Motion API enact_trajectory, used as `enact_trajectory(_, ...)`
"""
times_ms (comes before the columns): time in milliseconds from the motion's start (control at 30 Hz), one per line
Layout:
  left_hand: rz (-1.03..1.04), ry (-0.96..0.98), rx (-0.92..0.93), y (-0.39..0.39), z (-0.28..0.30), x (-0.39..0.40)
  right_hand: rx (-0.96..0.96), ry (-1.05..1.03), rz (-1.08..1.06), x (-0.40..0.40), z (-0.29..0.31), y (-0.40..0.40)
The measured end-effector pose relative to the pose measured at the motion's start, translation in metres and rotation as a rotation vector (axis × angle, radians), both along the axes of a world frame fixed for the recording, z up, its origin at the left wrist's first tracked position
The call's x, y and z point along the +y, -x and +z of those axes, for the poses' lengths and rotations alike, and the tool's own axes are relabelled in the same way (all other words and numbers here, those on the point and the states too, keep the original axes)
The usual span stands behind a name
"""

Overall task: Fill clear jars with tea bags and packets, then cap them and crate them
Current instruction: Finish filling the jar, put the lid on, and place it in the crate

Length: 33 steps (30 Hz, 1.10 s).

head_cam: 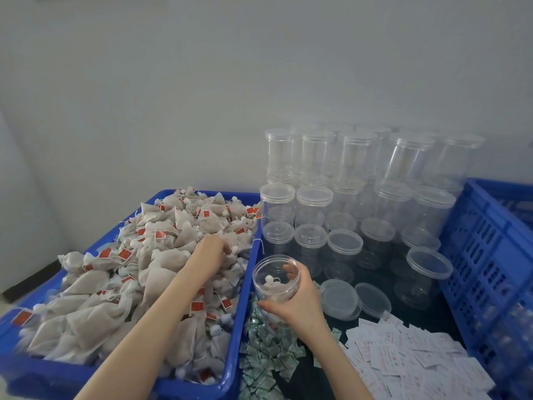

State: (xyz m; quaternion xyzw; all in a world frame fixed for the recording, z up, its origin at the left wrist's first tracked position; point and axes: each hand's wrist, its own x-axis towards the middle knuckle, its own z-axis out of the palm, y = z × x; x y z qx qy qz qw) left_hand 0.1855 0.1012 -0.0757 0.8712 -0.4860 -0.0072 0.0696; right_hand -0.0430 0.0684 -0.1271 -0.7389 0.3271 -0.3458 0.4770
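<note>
Left, the blue bin (245, 287) is heaped with tea bags (115, 284); the left hand (213, 249) digs in, fingers curled on some. Right hand (294, 301) grips an uncapped jar (275, 280) holding a few bags, above green packets (265, 350). Capped empty jars (314, 215) stack beyond; a blue crate (490, 255) sits right.

Stacked jars (346, 180) wall off back; crate (484, 255) blocks right
</note>
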Motion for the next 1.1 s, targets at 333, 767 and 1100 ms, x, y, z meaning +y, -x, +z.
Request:
enact_trajectory(333, -0.027, 0.397, 0.041, -0.003, 0.031, 0.026, 0.006, -0.019, 0.012, 0.003, -0.002, -0.004)
enact_trajectory(767, -0.312, 0.683, 0.032, 0.049, 0.115, 0.06, -0.007, -0.048, 0.032, 0.004, -0.004, -0.007)
enact_trajectory(1100, -0.491, 0.572, 0.131, 0.084, 0.12, 0.056, -0.036, -0.044, 0.009, 0.003, -0.004, -0.003)
